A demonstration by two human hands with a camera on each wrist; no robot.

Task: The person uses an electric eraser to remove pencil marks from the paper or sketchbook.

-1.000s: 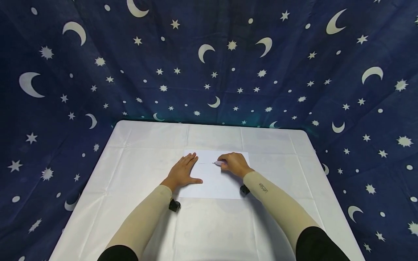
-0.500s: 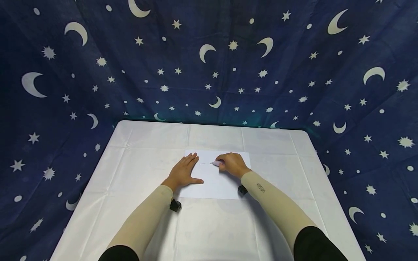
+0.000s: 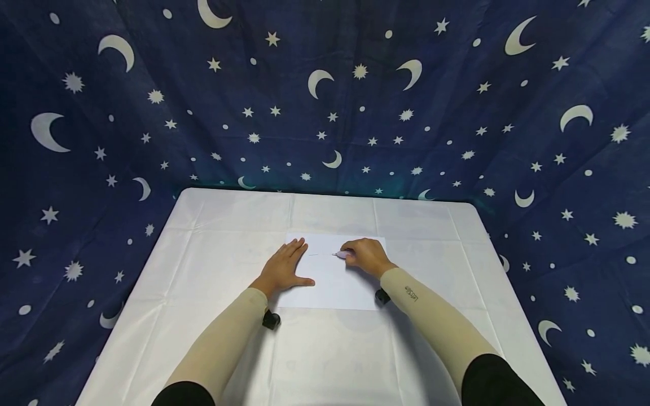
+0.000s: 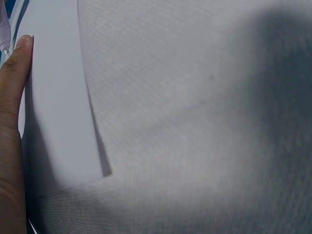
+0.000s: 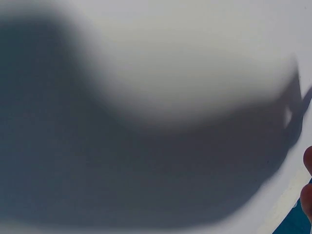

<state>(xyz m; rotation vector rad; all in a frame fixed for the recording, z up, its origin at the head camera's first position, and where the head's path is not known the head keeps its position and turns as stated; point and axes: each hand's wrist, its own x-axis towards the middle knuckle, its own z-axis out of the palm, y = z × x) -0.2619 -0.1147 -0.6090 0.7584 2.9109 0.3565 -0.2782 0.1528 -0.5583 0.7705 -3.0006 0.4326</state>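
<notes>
A white sheet of paper (image 3: 325, 287) lies on the table. My left hand (image 3: 283, 268) rests flat over its left part, fingers straight and thumb spread out to the right. In my right hand (image 3: 367, 255) is a pale lilac pen (image 3: 342, 254) with a thin tip, pinched between thumb and fingers and pointing left, at or just above the paper. A short, faint dark line (image 3: 313, 255) shows on the sheet between the two hands. The left wrist view catches the pen (image 4: 4, 29) beyond my thumb (image 4: 13, 80). Only fingertips (image 5: 308, 200) and shadow appear in the right wrist view.
A creased white cloth (image 3: 218, 254) covers the table under the paper. Behind and beside the table hangs a dark blue curtain (image 3: 284, 73) with moons and stars. A small black wrist camera (image 3: 271, 320) sits at each wrist.
My right hand and the pen shifted slightly left half a second ago, then back right. My left hand has stayed in place on the paper.
</notes>
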